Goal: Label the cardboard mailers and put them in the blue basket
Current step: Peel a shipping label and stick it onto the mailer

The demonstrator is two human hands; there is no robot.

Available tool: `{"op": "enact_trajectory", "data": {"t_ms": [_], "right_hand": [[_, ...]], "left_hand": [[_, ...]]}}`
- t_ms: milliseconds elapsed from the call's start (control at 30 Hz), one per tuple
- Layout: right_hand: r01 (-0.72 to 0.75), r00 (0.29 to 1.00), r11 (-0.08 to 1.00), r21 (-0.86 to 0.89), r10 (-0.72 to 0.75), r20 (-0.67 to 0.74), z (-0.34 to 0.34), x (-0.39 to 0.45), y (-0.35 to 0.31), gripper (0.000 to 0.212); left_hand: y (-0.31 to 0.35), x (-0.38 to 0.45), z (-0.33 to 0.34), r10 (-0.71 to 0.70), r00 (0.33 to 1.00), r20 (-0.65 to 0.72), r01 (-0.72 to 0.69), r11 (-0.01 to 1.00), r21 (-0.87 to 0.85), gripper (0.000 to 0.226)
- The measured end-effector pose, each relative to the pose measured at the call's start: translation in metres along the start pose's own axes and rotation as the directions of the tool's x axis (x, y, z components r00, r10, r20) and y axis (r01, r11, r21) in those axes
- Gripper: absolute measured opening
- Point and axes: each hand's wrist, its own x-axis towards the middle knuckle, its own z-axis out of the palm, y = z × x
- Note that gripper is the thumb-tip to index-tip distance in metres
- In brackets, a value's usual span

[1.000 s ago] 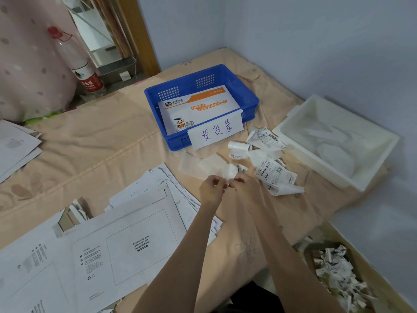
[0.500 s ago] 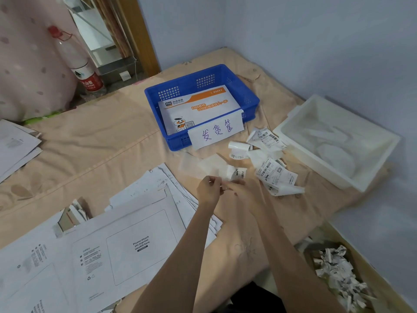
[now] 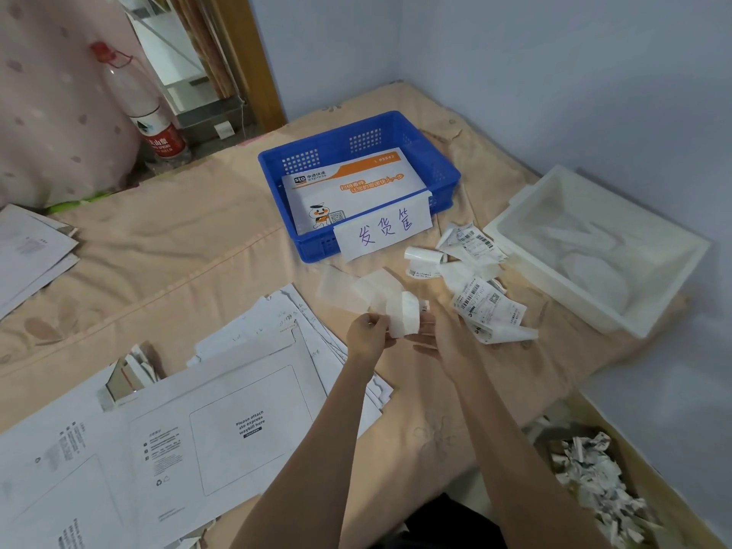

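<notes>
My left hand [image 3: 368, 330] pinches the edge of a curled white label [image 3: 404, 317] in the middle of the bed. My right hand [image 3: 443, 338] holds the same label from the right, fingers against its curled side. Several white cardboard mailers [image 3: 222, 422] lie flat in a stack at the lower left, the top one showing a printed waybill box. The blue basket [image 3: 443, 172] stands behind my hands, with a handwritten paper sign on its front and one orange-and-white mailer [image 3: 352, 188] inside. More printed labels [image 3: 479, 299] lie loose to the right of my hands.
A white tray [image 3: 594, 279] sits at the right near the wall. A box of crumpled paper scraps [image 3: 594, 481] is at the lower right. Translucent backing sheets [image 3: 340, 287] lie in front of the basket. More mailers [image 3: 27, 251] lie at the far left, a bottle [image 3: 150, 120] behind.
Both hands worked the label between them; it now stands up as a curled strip, peeled wider than before. The hands have shifted slightly apart.
</notes>
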Motion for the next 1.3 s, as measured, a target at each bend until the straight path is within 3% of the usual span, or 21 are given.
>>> {"op": "enact_trajectory", "data": {"t_ms": [100,167,300,400,467,533,633,700,900,1300], "right_hand": [[0.146,0.984,0.944,-0.297,-0.17,-0.056,0.01,0.002,-0.001,0.041],[0.153,0.96,0.865,-0.477,-0.245,-0.136,0.014,0.006,0.004,0.045],[0.147,0.909,0.844,-0.516,-0.321,-0.266,0.022,0.01,0.01,0.047],[0.179,0.865,0.807,-0.563,-0.402,-0.302,0.027,0.01,0.013,0.041],[0.238,0.843,0.786,-0.57,-0.459,-0.281,0.03,0.009,0.017,0.039],[0.291,0.84,0.783,-0.549,-0.484,-0.245,0.034,0.007,0.02,0.036],[0.316,0.855,0.811,-0.492,-0.468,-0.224,0.039,0.007,0.019,0.026],[0.315,0.857,0.85,-0.422,-0.445,-0.258,0.04,0.009,0.017,0.027],[0.309,0.865,0.877,-0.368,-0.42,-0.275,0.043,0.014,0.014,0.033],[0.291,0.873,0.896,-0.334,-0.392,-0.291,0.038,0.014,0.015,0.023]], "left_hand": [[-0.003,-0.008,0.001,-0.01,0.997,0.082,0.014,0.999,-0.049,0.015],[-0.004,-0.011,0.003,-0.014,0.993,0.115,0.023,0.996,-0.082,0.019],[0.003,-0.016,0.004,-0.045,0.988,0.145,0.058,0.995,-0.085,0.019],[0.013,-0.018,0.006,-0.167,0.974,0.151,0.185,0.976,-0.114,0.025],[0.019,-0.017,0.01,-0.192,0.97,0.146,0.199,0.979,-0.035,0.04],[0.021,-0.015,0.016,-0.135,0.985,0.104,0.126,0.988,0.094,0.046],[0.024,-0.013,0.022,0.019,0.995,-0.096,-0.004,0.988,0.154,0.043],[0.023,-0.013,0.022,0.054,0.988,-0.147,-0.041,0.995,0.092,0.038],[0.021,-0.011,0.018,-0.085,0.99,-0.108,0.065,0.983,-0.173,0.037],[0.022,-0.012,0.009,-0.141,0.98,-0.143,0.101,0.961,-0.255,0.035]]}}
